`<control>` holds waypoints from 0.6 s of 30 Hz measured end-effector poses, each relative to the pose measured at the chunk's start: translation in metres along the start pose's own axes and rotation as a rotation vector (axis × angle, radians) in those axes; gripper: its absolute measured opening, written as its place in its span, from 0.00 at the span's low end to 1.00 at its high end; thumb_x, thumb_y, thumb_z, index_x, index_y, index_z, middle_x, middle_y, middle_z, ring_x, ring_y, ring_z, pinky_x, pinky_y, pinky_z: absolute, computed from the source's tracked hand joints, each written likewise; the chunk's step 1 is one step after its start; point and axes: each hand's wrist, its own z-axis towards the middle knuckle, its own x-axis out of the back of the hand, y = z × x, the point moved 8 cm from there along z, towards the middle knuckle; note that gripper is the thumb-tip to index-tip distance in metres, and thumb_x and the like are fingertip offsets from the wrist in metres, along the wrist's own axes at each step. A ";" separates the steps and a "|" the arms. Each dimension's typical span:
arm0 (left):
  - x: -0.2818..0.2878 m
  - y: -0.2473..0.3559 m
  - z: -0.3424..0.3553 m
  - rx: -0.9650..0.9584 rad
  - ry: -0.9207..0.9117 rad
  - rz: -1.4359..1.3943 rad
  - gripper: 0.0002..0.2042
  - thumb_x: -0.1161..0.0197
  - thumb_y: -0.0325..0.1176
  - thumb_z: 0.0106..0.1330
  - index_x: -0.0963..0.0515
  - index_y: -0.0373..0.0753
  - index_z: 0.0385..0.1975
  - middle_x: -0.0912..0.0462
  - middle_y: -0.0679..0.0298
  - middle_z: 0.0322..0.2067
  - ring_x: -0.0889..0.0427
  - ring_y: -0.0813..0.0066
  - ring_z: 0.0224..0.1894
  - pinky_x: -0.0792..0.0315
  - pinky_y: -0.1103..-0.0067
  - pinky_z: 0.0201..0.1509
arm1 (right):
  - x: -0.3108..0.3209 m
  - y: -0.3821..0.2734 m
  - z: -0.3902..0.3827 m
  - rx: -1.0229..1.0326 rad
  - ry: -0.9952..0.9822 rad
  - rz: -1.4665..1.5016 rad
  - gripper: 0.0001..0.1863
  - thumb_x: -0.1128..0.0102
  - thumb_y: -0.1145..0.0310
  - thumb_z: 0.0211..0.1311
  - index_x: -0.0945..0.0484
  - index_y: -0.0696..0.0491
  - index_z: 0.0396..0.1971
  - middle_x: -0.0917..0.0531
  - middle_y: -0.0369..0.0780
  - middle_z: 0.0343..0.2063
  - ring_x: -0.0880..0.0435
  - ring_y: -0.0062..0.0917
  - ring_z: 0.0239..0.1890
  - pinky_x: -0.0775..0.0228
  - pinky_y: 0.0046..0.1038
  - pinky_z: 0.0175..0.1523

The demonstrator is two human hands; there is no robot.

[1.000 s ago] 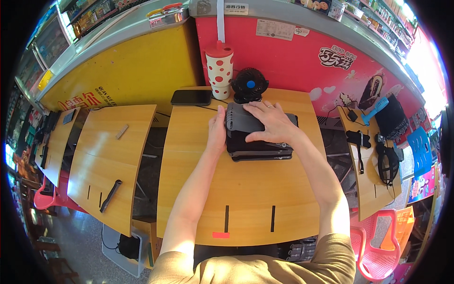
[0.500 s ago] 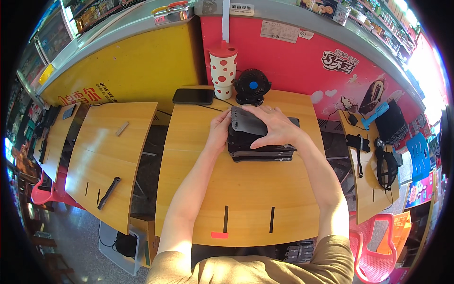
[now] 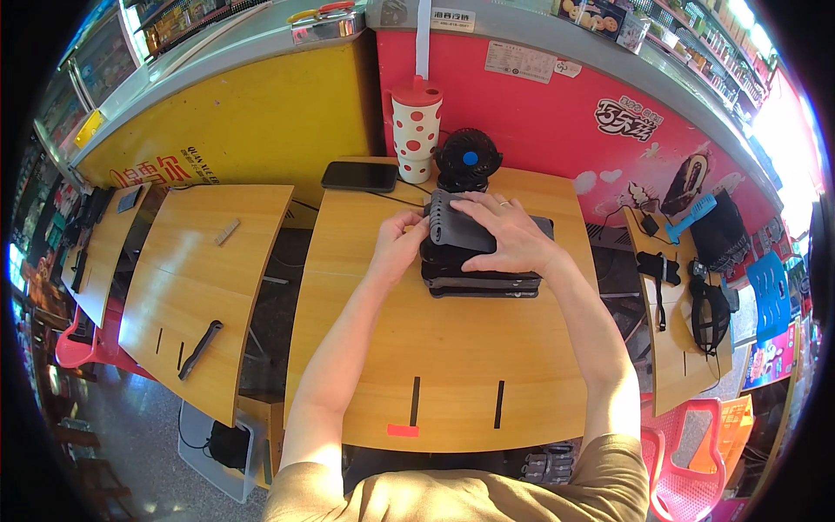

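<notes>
A dark grey box-shaped device (image 3: pixel 458 233), with a row of small holes along its left end, rests on a stack of black cases (image 3: pixel 483 285) at the far middle of the table. My right hand (image 3: pixel 513 233) lies across the device and grips it, thumb on the near side and fingers over the far side. At its left end is my left hand (image 3: pixel 403 239), thumb and fingers pinched together by the row of holes. Whatever the pinch holds, if anything, is too small to make out. A dark cable (image 3: pixel 396 199) runs from near the phone toward that end.
Behind the stack stand a black fan (image 3: pixel 468 161) and a red-dotted tumbler (image 3: pixel 416 130), with a black phone (image 3: pixel 358 177) to their left. Black strips and a red tape piece (image 3: pixel 403 431) mark the near tabletop (image 3: pixel 452 348). Side tables flank it; a pink chair (image 3: pixel 687 452) stands lower right.
My left hand has drawn slightly down along the device's left end, its fingers now pinched tighter. The device has tilted a little, showing its row of holes more. My right hand keeps its grip.
</notes>
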 end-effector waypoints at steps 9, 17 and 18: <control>-0.001 0.032 -0.010 -0.127 -0.119 0.072 0.12 0.38 0.28 0.62 0.17 0.32 0.43 0.28 0.58 0.63 0.30 0.73 0.62 0.39 0.75 0.66 | 0.008 0.004 0.003 -0.037 -0.057 0.118 0.50 0.25 0.55 0.43 0.39 0.45 0.70 0.32 0.47 0.66 0.34 0.46 0.66 0.45 0.43 0.69; 0.000 0.015 -0.020 -0.011 -0.117 0.059 0.19 0.37 0.27 0.58 0.19 0.37 0.51 0.36 0.56 0.68 0.41 0.65 0.71 0.47 0.71 0.72 | 0.004 0.004 0.001 -0.010 -0.015 0.097 0.47 0.28 0.63 0.46 0.39 0.46 0.70 0.33 0.51 0.65 0.36 0.49 0.67 0.44 0.42 0.71; 0.002 0.013 -0.020 0.008 -0.109 0.050 0.20 0.37 0.27 0.57 0.19 0.37 0.52 0.37 0.56 0.69 0.41 0.65 0.72 0.46 0.70 0.72 | 0.002 -0.001 0.003 -0.003 -0.008 0.017 0.47 0.29 0.64 0.46 0.39 0.46 0.70 0.33 0.52 0.65 0.36 0.50 0.67 0.42 0.44 0.70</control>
